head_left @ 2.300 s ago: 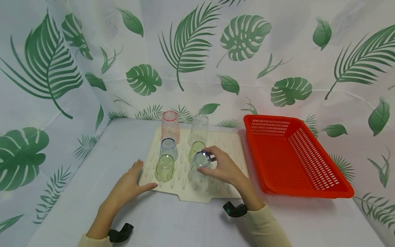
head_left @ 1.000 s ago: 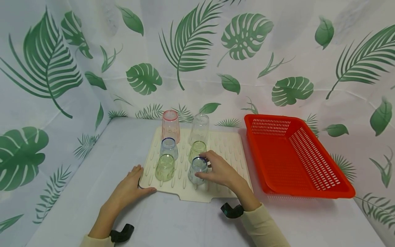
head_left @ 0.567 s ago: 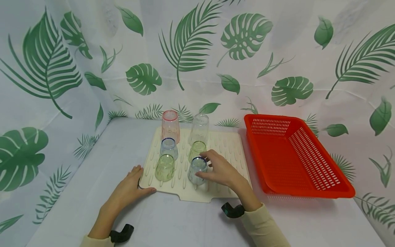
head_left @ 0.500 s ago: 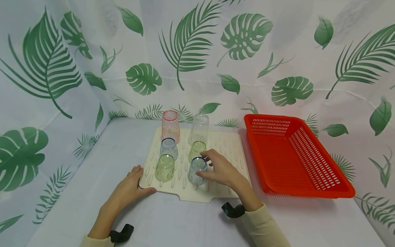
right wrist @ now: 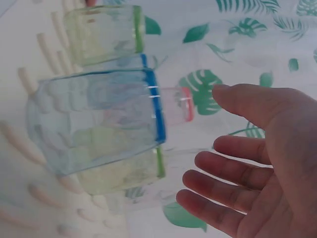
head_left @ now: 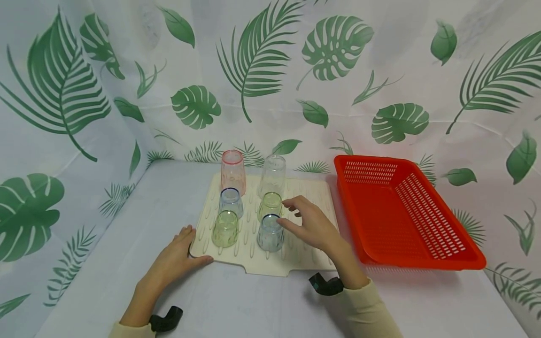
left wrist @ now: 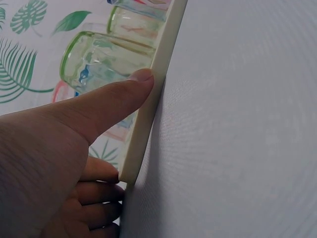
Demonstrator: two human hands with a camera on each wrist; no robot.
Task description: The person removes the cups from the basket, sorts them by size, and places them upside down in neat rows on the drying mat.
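Observation:
Just above the front right blue-rimmed glass (head_left: 270, 238), my right hand (head_left: 313, 223) hovers with fingers spread. The right wrist view has a gap between the fingers and that glass (right wrist: 94, 121). The glass stands upright on a cream ribbed drainer board (head_left: 266, 268). At the board's front left corner my left hand (head_left: 171, 260) touches the edges, thumb on the front edge and fingers along the left side. A green-rimmed glass (head_left: 225, 232) stands close to it. Behind are another blue-rimmed glass (head_left: 230, 206) and a second green-rimmed glass (head_left: 266, 209).
A tall red-rimmed glass (head_left: 233, 176) and a tall clear glass (head_left: 272, 176) stand at the back of the board. To its right sits a red perforated basket (head_left: 355, 230). A leaf-patterned curtain (head_left: 262, 126) rises behind the white table (head_left: 236, 305).
My right hand has lowered the blue-rimmed glass onto the board, let go of it and risen slightly up and right. My left hand has come to touch the board's corner and stays there.

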